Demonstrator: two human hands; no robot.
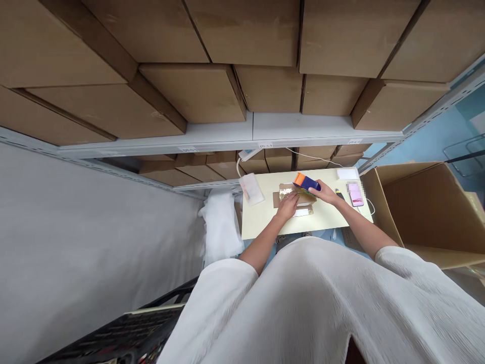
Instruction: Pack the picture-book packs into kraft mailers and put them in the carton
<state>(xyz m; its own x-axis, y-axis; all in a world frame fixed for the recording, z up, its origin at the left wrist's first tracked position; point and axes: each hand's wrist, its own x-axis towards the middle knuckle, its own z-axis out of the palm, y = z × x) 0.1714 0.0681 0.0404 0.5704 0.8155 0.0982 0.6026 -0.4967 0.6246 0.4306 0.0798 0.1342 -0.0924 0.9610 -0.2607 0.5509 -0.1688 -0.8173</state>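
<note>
My right hand (321, 192) is closed around a small dark-blue and orange box (307, 183), held tilted just above an open cardboard box (310, 200). The cardboard box lies on the pale tabletop (261, 218) with its flaps spread out. At its left side my left hand (288, 205) has its fingers bent over the edge, gripping it. A shiny gold packet (285, 191) shows beside those fingers, partly covered by them. A white label (302, 213) is on the near flap.
A phone (355, 194), a dark cutter with a yellow end (340, 193) and white paper (346, 174) lie at the right. A clear packet (251, 189) lies at the left. A large open carton (435, 212) stands right of the table; shelves of cartons (265, 88) hang above.
</note>
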